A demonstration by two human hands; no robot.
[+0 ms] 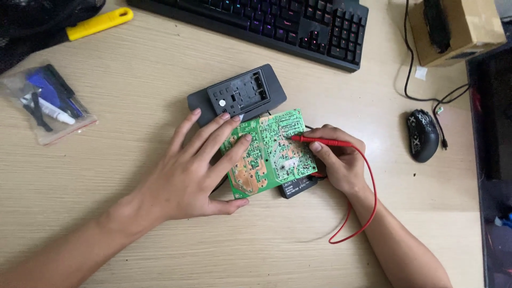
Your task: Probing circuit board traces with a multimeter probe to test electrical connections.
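Pressing open left hand [194, 170] on green circuit board [266, 154], right hand [338, 160] gripping red probe [320, 141]

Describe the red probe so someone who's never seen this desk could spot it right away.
Start at the light wooden desk, below the black keyboard, and find the green circuit board in the middle. The slim red plastic test probe lies across its right edge, pinched in the right hand. It alone trails a looping red wire.
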